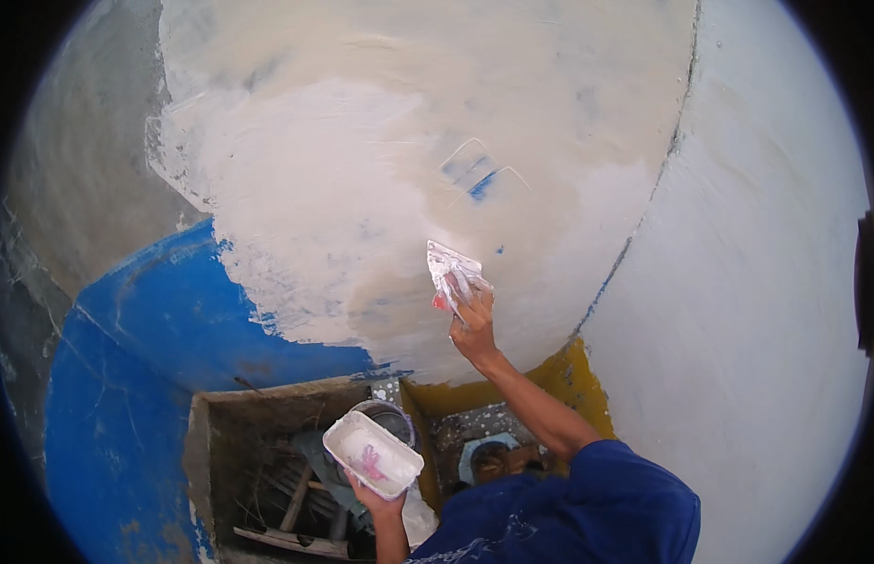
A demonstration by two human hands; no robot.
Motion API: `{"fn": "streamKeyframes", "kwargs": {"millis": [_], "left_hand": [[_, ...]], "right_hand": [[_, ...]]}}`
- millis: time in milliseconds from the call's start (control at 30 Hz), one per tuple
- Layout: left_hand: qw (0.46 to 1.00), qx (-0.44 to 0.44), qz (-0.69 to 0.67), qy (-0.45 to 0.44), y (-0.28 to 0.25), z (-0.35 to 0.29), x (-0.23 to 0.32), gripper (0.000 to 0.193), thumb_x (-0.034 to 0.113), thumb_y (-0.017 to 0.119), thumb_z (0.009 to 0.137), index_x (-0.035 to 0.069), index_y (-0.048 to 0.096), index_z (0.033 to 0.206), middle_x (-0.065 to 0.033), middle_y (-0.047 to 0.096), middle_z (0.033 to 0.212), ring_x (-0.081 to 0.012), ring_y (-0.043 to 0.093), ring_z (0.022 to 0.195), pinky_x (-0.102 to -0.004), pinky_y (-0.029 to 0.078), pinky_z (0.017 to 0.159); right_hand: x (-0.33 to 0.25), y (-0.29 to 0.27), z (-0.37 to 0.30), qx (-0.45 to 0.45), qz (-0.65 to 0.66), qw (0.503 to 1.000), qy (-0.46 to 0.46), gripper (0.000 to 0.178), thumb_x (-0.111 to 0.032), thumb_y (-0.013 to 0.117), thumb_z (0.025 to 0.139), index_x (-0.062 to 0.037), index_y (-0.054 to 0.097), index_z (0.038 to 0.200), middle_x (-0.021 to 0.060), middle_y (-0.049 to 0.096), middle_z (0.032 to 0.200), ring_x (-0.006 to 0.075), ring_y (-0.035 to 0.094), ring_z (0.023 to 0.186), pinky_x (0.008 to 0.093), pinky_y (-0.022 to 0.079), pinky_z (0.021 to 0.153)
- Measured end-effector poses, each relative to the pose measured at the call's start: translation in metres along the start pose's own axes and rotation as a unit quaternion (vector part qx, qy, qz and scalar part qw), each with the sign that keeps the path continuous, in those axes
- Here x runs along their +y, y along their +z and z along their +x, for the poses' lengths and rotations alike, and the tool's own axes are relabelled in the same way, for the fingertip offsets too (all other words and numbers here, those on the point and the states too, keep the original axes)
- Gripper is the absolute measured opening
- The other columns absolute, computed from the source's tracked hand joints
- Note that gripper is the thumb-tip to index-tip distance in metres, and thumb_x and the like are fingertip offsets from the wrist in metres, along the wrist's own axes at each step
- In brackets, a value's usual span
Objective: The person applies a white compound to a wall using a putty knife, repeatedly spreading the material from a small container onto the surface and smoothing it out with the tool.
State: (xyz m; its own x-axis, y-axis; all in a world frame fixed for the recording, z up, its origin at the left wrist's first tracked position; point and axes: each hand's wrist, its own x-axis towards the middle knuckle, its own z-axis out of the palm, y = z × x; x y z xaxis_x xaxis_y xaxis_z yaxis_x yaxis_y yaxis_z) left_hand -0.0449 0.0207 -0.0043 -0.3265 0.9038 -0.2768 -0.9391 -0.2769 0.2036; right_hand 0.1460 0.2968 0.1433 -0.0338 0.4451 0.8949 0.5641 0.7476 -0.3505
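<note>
My right hand is raised to the wall, its fingers wrapped round a putty knife smeared with white paste. The blade lies against the wall or very close to it; I cannot tell which. A small red part shows beside the fingers. Low in front of me, my left hand grips a white rectangular tub from below, tilted so its inside shows. White paste coats the tub, with a pink patch in the middle. The wall carries a broad white and beige coat, with blue marks showing through near the knife.
Bare blue paint covers the lower left wall. Below stands a concrete-edged bin with wood pieces inside. A bucket is behind the tub. A yellow-painted low wall and a pale side wall are on the right.
</note>
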Motion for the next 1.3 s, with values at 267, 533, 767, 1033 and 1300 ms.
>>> {"fn": "streamKeyframes", "kwargs": {"millis": [267, 533, 767, 1033, 1300], "left_hand": [[1.0, 0.005, -0.011, -0.01, -0.001, -0.004, -0.002, 0.066, 0.061, 0.038, 0.095, 0.019, 0.041, 0.146, -0.0079, 0.049, 0.143, -0.0368, 0.049, 0.128, -0.0602, 0.037, 0.106], [1.0, 0.005, -0.006, -0.007, -0.001, -0.008, -0.002, 0.068, 0.063, 0.038, 0.094, 0.019, 0.041, 0.146, -0.0084, 0.048, 0.144, -0.037, 0.048, 0.129, -0.0612, 0.037, 0.106], [0.999, -0.042, 0.018, 0.019, -0.024, -0.005, 0.008, 0.071, 0.062, 0.045, 0.092, 0.022, 0.034, 0.15, -0.0066, 0.042, 0.15, -0.0361, 0.043, 0.134, -0.0615, 0.033, 0.11], [1.0, 0.004, 0.006, -0.008, -0.004, -0.009, 0.002, 0.068, 0.063, 0.036, 0.095, 0.02, 0.04, 0.147, -0.0074, 0.048, 0.144, -0.0365, 0.048, 0.128, -0.0594, 0.038, 0.106], [1.0, 0.014, -0.002, 0.0, -0.012, -0.009, 0.005, 0.067, 0.062, 0.035, 0.096, 0.02, 0.04, 0.147, -0.0067, 0.048, 0.144, -0.0368, 0.048, 0.128, -0.0598, 0.038, 0.106]], "right_hand": [[0.045, -0.085, 0.118, 0.164, -0.09, 0.982, -0.02, 0.053, 0.017, 0.05, 0.068, 0.0048, 0.065, 0.117, 0.0173, 0.067, 0.112, 0.0392, 0.052, 0.116, 0.0421, 0.046, 0.095], [0.004, -0.022, 0.051, 0.05, -0.085, 0.995, -0.023, 0.061, 0.02, 0.049, 0.065, 0.0043, 0.064, 0.122, 0.0176, 0.064, 0.123, 0.0416, 0.048, 0.12, 0.046, 0.039, 0.103], [0.001, -0.01, 0.087, 0.197, -0.082, 0.977, -0.024, 0.068, 0.018, 0.052, 0.065, -0.0018, 0.061, 0.129, 0.0147, 0.055, 0.139, 0.0416, 0.041, 0.125, 0.0488, 0.032, 0.104], [-0.039, 0.045, 0.022, -0.019, -0.012, 1.0, -0.012, 0.068, 0.013, 0.055, 0.067, -0.0071, 0.06, 0.132, 0.0131, 0.053, 0.141, 0.0382, 0.045, 0.123, 0.0503, 0.031, 0.105], [-0.01, -0.055, 0.131, 0.17, -0.013, 0.985, -0.011, 0.058, 0.02, 0.047, 0.066, 0.0037, 0.065, 0.119, 0.0164, 0.067, 0.114, 0.0388, 0.051, 0.113, 0.0425, 0.044, 0.097]]}}
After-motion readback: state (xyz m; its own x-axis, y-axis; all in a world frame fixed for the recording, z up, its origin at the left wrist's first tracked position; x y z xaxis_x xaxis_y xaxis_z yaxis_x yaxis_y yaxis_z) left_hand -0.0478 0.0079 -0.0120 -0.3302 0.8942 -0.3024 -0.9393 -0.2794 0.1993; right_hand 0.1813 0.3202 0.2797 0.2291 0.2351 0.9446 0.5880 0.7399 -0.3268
